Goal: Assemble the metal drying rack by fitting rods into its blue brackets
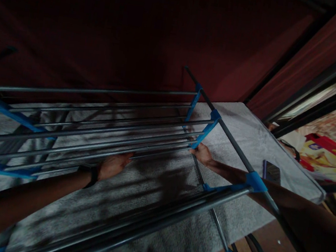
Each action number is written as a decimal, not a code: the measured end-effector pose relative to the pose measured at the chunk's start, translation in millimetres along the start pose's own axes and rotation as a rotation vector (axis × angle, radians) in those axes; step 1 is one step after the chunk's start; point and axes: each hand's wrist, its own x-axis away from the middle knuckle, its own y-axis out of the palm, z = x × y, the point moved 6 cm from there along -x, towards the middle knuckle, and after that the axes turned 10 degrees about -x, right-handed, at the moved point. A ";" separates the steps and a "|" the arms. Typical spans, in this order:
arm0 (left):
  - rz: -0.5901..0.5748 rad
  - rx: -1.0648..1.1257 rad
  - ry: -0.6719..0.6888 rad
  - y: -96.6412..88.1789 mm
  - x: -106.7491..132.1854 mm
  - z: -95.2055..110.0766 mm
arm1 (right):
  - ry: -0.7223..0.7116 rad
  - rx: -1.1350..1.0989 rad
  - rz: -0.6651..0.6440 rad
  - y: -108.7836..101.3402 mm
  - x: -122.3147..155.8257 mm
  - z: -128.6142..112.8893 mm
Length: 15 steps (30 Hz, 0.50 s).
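You stand over a drying rack [231, 139] set on a grey towel [160, 183], and both your arms reach in between its 2 levels of metal rods; the upper level runs across the middle of the view, and a lower bundle of rods [158, 219] crosses nearer to you, passing over your right forearm.

Your left hand [114, 164] comes up from below the upper level; its fingers are curled round the front rod [158, 151], so it has hold of that rod, with the thumb side turned toward you; a black wristband [91, 176] sits on that wrist.

Your right hand [203, 154] is at the right end of the same level, just under the blue bracket [206, 132] that carries the rod ends; its fingertips touch the foot of that bracket, but the light is too dim to tell how far the hand is closed or whether it grips anything.

The 2 hands are well apart, both on the near edge of the upper level.

A dark phone [271, 172] lies flat on the towel to the right of the rack's side rail, and beyond the towel's edge is a red and yellow package [327, 157].
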 end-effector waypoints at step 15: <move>-0.049 -0.061 -0.037 -0.6 -1.1 3.6 | 0.042 -0.294 0.051 5.5 0.6 9.7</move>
